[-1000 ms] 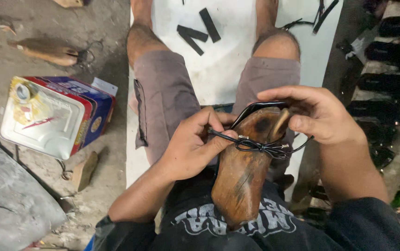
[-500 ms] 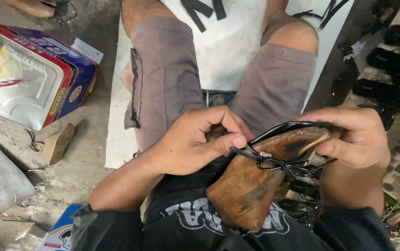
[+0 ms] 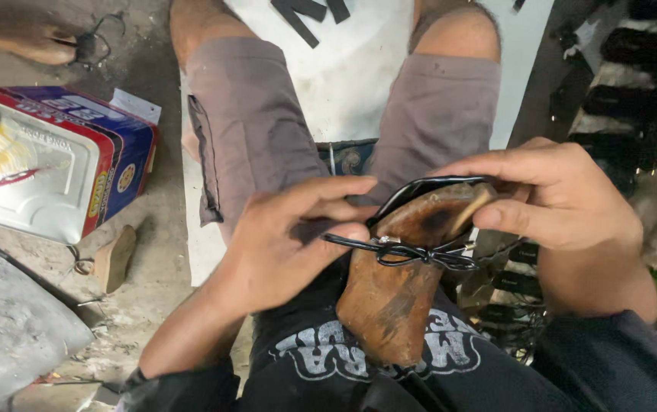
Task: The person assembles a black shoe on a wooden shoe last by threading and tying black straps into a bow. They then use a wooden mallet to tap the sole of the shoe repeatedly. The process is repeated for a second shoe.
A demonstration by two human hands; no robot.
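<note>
A brown wooden foot-shaped form [image 3: 389, 297] rests upright against my lap. A thin black strap [image 3: 412, 253] with a small knot runs across its upper part, and a black band [image 3: 427, 187] curves over its top. My left hand [image 3: 290, 244] pinches the left end of the strap between thumb and fingers. My right hand [image 3: 550, 202] grips the top right of the form, thumb and forefinger closed on its edge and the band.
A rectangular metal tin [image 3: 46, 172] with red and blue sides lies on the dirt floor at left. A white board [image 3: 359, 76] with black strips [image 3: 309, 14] lies under my knees. Another wooden form [image 3: 23, 42] lies top left. Dark sandals [image 3: 641, 84] line the right.
The view has shifted down and closer. The wooden form has tilted with its top more to the right. Both hands keep their hold on the strap and the form.
</note>
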